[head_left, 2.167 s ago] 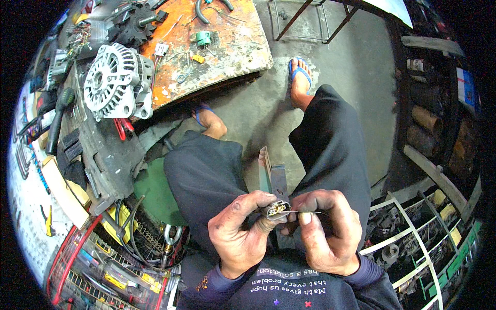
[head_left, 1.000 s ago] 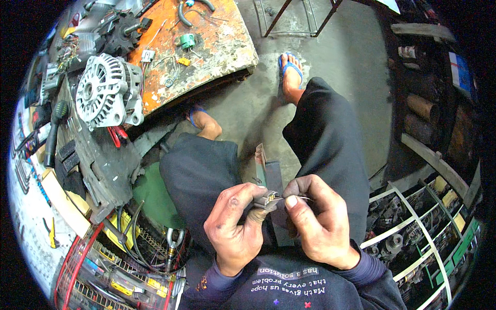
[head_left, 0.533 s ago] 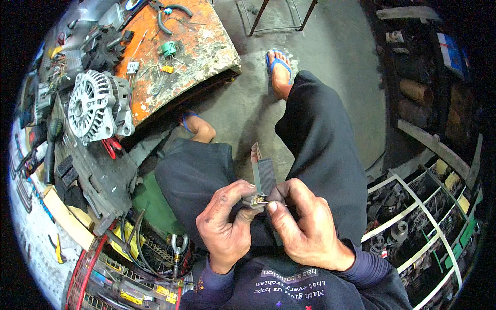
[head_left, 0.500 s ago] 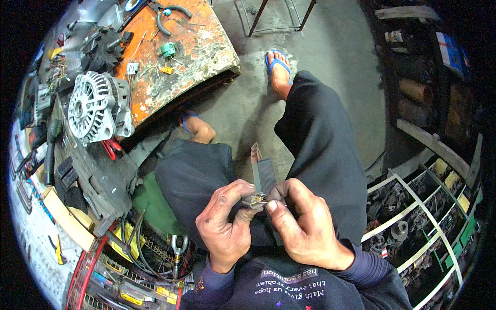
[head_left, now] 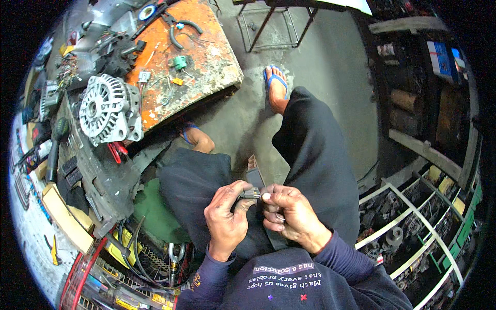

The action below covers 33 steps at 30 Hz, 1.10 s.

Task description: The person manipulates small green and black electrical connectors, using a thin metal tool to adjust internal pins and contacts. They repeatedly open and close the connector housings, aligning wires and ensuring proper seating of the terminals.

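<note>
My left hand (head_left: 227, 217) is closed round a small dark grey electrical connector (head_left: 250, 194), with some brassy metal showing at it. On the connector's right side my right hand (head_left: 297, 212) has thumb and finger pinched at a thin metal piece too small to make out. A thin wire loop (head_left: 279, 216) shows among the right hand's curled fingers. Beyond both hands, between my knees, is a grey strip-like piece (head_left: 254, 176) with a brownish, ridged far end; how it is supported is hidden.
An alternator (head_left: 106, 109) sits left of a worn orange bench (head_left: 201, 72), which carries a green connector (head_left: 179, 62) and pliers (head_left: 173, 31). Red-handled pliers (head_left: 118, 151) lie below the alternator. A white-framed rack (head_left: 408, 204) of metal parts stands at right.
My right hand has turned, its fingers now curled below the connector, and the wire loop has come into view. The connector has tilted. The whole view has shifted slightly.
</note>
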Each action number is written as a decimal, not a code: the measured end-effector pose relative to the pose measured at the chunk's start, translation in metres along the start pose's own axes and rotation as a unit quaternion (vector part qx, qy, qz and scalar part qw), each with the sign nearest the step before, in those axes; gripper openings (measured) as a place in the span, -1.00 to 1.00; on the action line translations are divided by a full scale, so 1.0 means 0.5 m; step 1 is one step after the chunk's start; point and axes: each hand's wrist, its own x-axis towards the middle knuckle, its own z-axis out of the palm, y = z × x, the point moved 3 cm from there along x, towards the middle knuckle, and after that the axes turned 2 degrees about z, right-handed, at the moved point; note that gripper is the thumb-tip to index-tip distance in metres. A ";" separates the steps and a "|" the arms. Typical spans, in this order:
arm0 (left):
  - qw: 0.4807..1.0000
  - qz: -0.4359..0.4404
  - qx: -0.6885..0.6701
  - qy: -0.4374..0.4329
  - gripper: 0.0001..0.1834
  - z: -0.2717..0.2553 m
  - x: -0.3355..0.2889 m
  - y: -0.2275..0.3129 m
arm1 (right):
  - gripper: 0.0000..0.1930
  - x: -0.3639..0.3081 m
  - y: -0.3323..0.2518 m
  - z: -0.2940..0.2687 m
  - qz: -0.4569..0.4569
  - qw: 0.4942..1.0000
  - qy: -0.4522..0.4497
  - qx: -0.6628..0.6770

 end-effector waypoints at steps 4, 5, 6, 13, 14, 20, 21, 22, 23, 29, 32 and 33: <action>0.993 0.089 0.080 -0.006 -0.68 -0.019 0.002 0.006 | -0.90 -0.001 0.010 0.003 0.023 1.000 -0.004 0.016; 0.989 0.109 0.101 -0.008 -0.67 -0.025 0.002 0.007 | -0.90 -0.003 0.010 0.009 0.027 1.000 -0.001 0.013; 0.984 0.128 0.121 -0.011 -0.67 -0.031 0.002 0.008 | -0.90 -0.006 0.011 0.012 0.030 0.999 0.002 0.010; 0.955 0.246 0.165 -0.032 -0.74 -0.095 -0.021 0.014 | -0.91 -0.067 -0.031 0.002 0.013 0.993 0.039 -0.110; 0.943 0.171 0.278 0.062 -0.83 -0.161 -0.014 -0.023 | -0.91 -0.087 -0.060 -0.006 0.000 0.989 0.056 -0.139; 0.985 -0.041 -0.161 -0.044 -0.66 -0.174 -0.006 0.026 | -0.85 -0.157 -0.140 0.035 -0.148 0.943 0.082 -0.285; 0.971 -0.030 -0.234 -0.044 -0.65 -0.160 -0.016 0.024 | -0.84 -0.154 -0.128 0.059 -0.158 0.943 0.050 -0.289; 0.931 -0.092 -0.351 -0.027 -0.63 -0.142 -0.031 0.028 | -0.83 -0.155 -0.118 0.066 -0.161 0.942 0.028 -0.294; 0.931 -0.089 -0.353 -0.022 -0.64 -0.137 -0.036 0.028 | -0.81 -0.157 -0.119 0.069 -0.181 0.931 0.023 -0.317; 0.923 -0.086 -0.374 -0.004 -0.62 -0.112 -0.057 0.037 | -0.83 -0.156 -0.114 0.080 -0.218 0.889 0.058 -0.398; 0.929 -0.104 -0.355 0.019 -0.60 -0.100 -0.062 0.043 | -0.83 -0.147 -0.100 0.094 -0.209 0.892 0.039 -0.398; 0.927 -0.116 -0.356 0.025 -0.59 -0.097 -0.063 0.048 | -0.83 -0.144 -0.098 0.096 -0.200 0.898 0.031 -0.390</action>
